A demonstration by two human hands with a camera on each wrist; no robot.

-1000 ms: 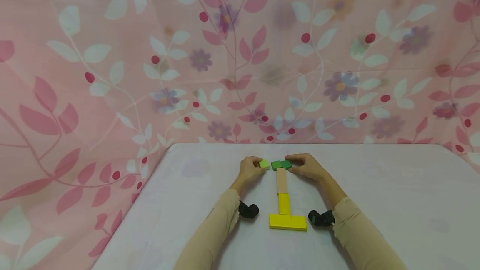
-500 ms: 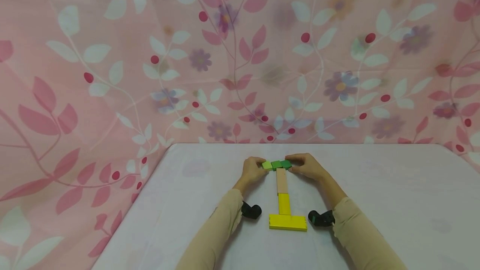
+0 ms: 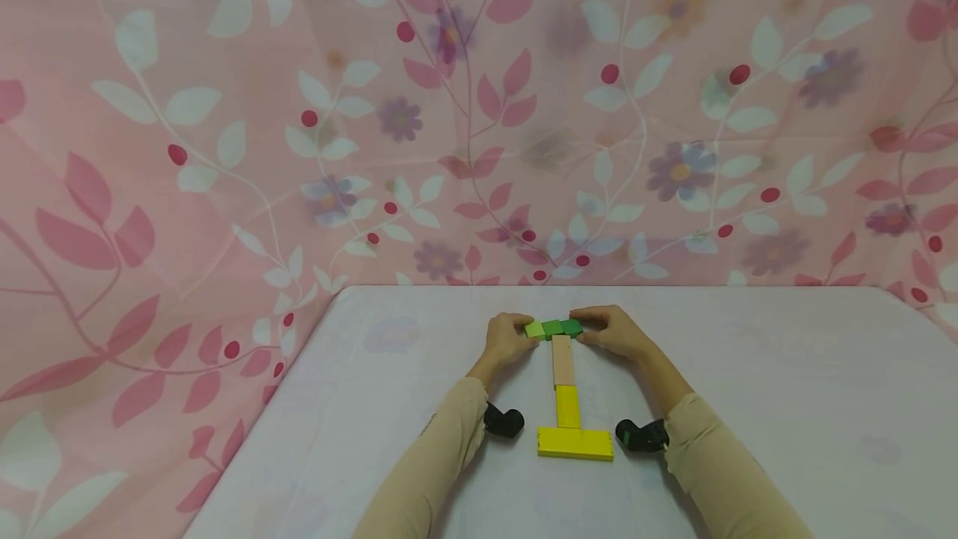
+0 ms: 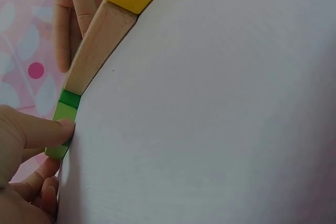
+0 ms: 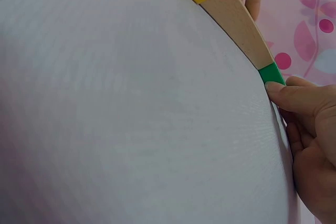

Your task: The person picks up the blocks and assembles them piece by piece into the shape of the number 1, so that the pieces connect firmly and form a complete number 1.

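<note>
In the head view, my left hand [image 3: 506, 343] pinches a light green block [image 3: 535, 330] by its left side. That block touches a mid-green block [image 3: 552, 328], the middle one of a short row. At the row's right end my right hand [image 3: 617, 333] grips a dark green block [image 3: 572, 328] between thumb and fingers. Below the row, a plain wooden block [image 3: 563, 361] runs toward me, followed by an upright yellow block [image 3: 568, 407] and a wide yellow block [image 3: 575, 443] lying crosswise. The left thumb covers part of the light green block [image 4: 59, 142] in the left wrist view.
A white cloth covers the table [image 3: 419, 439], whose far edge lies just beyond the hands. Behind it hangs a pink floral curtain [image 3: 479, 106]. Black wrist-worn devices [image 3: 505, 422] jut inward from both sleeves, on either side of the yellow blocks.
My left hand has moved right and brought the light green block up against the mid-green one, closing the gap. The right hand stays where it was.
</note>
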